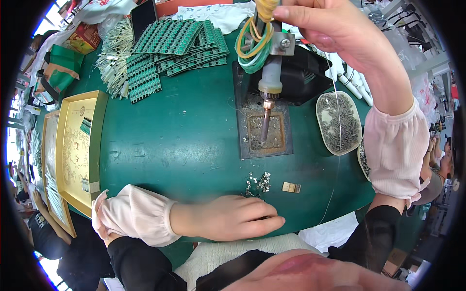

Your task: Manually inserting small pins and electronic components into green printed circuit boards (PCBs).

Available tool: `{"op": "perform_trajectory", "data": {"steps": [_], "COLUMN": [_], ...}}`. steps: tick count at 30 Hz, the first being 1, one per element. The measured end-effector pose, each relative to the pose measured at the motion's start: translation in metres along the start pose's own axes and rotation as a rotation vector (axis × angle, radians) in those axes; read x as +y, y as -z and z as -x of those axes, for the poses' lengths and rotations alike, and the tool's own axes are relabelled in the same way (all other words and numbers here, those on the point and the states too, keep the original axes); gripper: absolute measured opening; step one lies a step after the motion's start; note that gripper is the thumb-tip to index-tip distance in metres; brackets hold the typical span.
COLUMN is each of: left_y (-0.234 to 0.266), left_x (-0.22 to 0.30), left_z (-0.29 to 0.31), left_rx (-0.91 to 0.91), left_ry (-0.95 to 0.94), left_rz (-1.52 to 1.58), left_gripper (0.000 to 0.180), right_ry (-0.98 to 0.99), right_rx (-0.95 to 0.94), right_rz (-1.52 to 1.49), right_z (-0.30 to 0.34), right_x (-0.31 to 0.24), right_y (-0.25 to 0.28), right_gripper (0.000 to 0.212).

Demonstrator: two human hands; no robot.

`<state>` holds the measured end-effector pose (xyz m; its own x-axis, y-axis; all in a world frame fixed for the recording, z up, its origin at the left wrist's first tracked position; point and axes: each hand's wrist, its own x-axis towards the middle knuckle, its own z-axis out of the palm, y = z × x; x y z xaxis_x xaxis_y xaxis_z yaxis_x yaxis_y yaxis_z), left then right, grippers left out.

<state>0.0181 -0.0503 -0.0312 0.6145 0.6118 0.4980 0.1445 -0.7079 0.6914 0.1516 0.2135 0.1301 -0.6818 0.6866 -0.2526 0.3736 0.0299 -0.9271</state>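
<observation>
My left hand is at the table's near edge, back up, fingers curled together; whatever they hold, if anything, is hidden. Just beyond it lies a small heap of shiny metal pieces, with a little tan-and-silver block to the right. A soldering iron hangs upright in a metal bracket, tip down over a square, stained metal tray. Yellow and green rubber bands loop around its upper part. There my right hand is raised, fingers bent, a fingertip against the bands; its grip is partly cut off.
Stacked green circuit boards lie at the back left beside bundled white wires. A gold box lid holding small boards stands at left. To the right is a tub of small metal parts. Thin wire hangs past it. People sit at both sides.
</observation>
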Motion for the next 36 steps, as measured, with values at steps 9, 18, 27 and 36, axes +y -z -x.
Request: {"op": "perform_trajectory", "data": {"steps": [9,18,27,36], "left_y": [0.001,0.0008,0.0012,0.0013], "left_x": [-0.0001,-0.0001,-0.0005,0.0002], "left_z": [-0.0015,-0.0024,-0.0022,-0.0029], "left_rx": [0.024,0.035,0.035,0.032], "left_ry": [-0.017,-0.02,-0.026,-0.024], "left_rz": [0.01,0.017,0.004,0.025], "left_gripper": [0.043,0.042,0.042,0.042], "right_ry": [0.002,-0.041,0.026,0.001], "right_rx": [-0.046,0.007,-0.076,-0.028], "right_rz": [-0.063,0.055,-0.04,-0.021], "right_z": [0.0024,0.0048,0.0024,0.0019], "right_x": [-0.0027,-0.0053,-0.0027,-0.0026], "right_y": [0.0004,-0.0021,0.0031,0.0027], "right_gripper": [0.024,0.025,0.027,0.028]}}
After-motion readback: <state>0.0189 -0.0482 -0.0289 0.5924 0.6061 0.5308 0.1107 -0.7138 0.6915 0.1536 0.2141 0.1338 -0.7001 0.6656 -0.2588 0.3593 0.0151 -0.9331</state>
